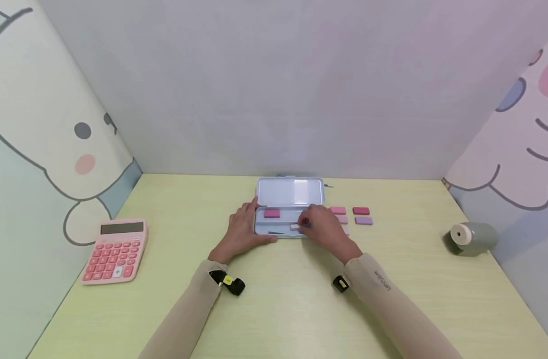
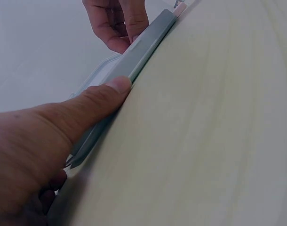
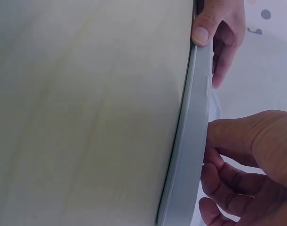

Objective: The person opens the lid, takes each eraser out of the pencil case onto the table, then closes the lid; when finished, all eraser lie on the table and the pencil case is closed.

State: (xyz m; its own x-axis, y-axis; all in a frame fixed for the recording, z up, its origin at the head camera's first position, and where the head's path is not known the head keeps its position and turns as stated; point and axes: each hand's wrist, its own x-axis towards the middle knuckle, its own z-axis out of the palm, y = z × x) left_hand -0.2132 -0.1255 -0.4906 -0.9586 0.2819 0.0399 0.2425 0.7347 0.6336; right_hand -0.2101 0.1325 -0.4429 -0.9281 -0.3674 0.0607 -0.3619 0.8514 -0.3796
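Note:
A light blue pencil case (image 1: 280, 230) lies open on the table, its lid (image 1: 278, 192) folded back. My left hand (image 1: 244, 229) holds the case's left end, thumb (image 2: 117, 85) against the front wall and fingers round the side. Over the right half of the case, my right hand (image 1: 322, 225) pinches a small white eraser (image 1: 295, 227) with a blue part under the fingertips. In the right wrist view the case wall hides what the right fingers hold. Inside the case lie a magenta block (image 1: 271, 213) and a thin dark teal strip (image 1: 276, 233).
Several pink and purple blocks, among them a dark pink one (image 1: 361, 211) and a lilac one (image 1: 363, 221), lie right of the case. A pink calculator (image 1: 114, 252) is at far left, a grey-green pencil sharpener (image 1: 473, 239) at far right. A pencil tip (image 1: 329, 185) shows beside the lid.

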